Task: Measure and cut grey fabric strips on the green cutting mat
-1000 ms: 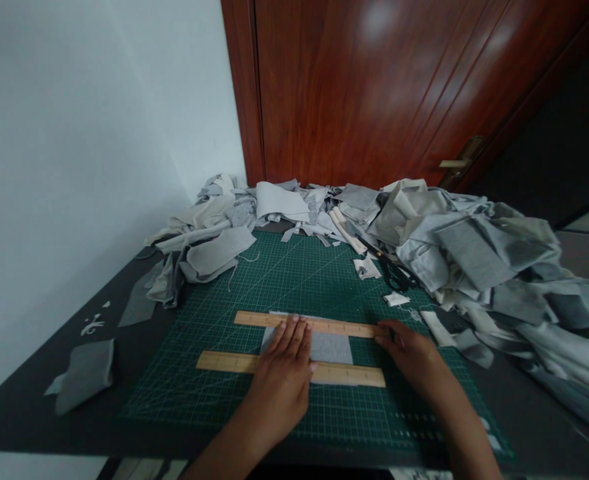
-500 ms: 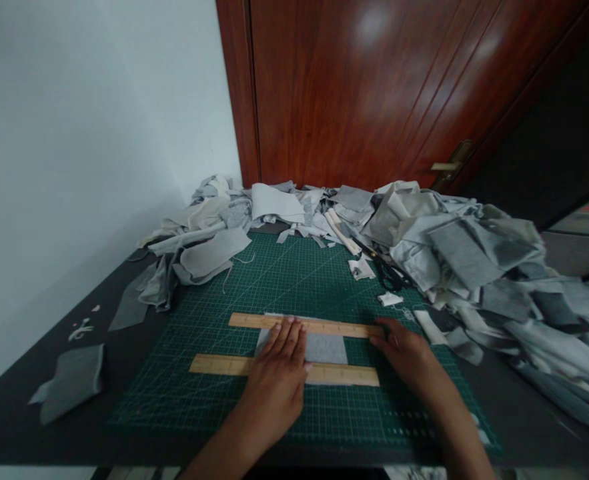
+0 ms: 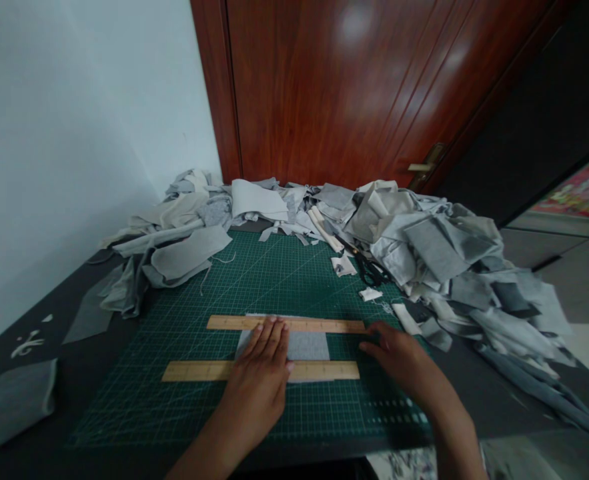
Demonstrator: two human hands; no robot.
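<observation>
A grey piece of cloth (image 3: pixel 308 345) lies on the green cutting mat (image 3: pixel 294 280). Two wooden rulers cross it: the upper ruler (image 3: pixel 331 325) along its far edge and the lower ruler (image 3: pixel 199 371) near its close edge. My left hand (image 3: pixel 261 367) lies flat over the cloth, its fingertips on the upper ruler and its palm across the lower one. At the right end of the upper ruler is my right hand (image 3: pixel 399 357), thumb and index finger apart; the other fingers are partly hidden.
Black-handled scissors (image 3: pixel 371 268) lie at the mat's far right, beside small white scraps (image 3: pixel 343 266). Heaped cloth pieces (image 3: pixel 429 250) line the right and back, with more cloth (image 3: pixel 189 257) at the left. A folded grey cloth (image 3: pixel 21 400) rests at the near left.
My right thumb and finger have come off the upper ruler's right end. My left hand stays flat on the rulers and cloth. The whole view has shifted a little to the right.
</observation>
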